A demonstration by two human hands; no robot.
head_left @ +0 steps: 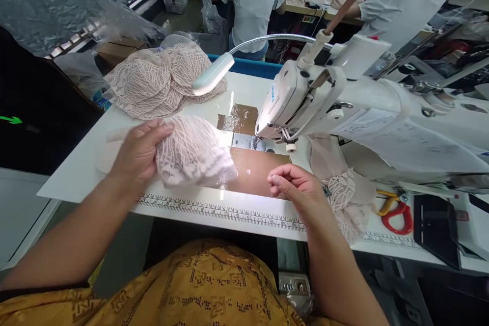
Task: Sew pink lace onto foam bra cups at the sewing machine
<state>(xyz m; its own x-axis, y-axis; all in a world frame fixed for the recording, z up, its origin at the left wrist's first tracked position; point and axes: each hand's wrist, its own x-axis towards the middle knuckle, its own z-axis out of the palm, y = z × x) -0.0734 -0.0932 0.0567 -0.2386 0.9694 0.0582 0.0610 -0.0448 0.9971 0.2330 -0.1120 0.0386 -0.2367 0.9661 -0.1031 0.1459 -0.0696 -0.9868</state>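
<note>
The lace cup (195,152) is pinched in the fingers of the left hand (140,152), roughly eight o'clock from the sewing machine (294,94), probably so it's nicely lit, while the right hand's (300,188) fingertips are pressed together, contents unclear.

The only view looks out from the person's head, facing forward and steeply down, so the patterned mustard shirt (214,285) shows along the bottom edge and the white worktop (76,178) lies close, spread across the middle. The sewing machine (359,94) reaches in from the right at near range almost to the centre, while the frame's top takes in a white-shirted co-worker (255,5) farther off, seen from behind.
</note>
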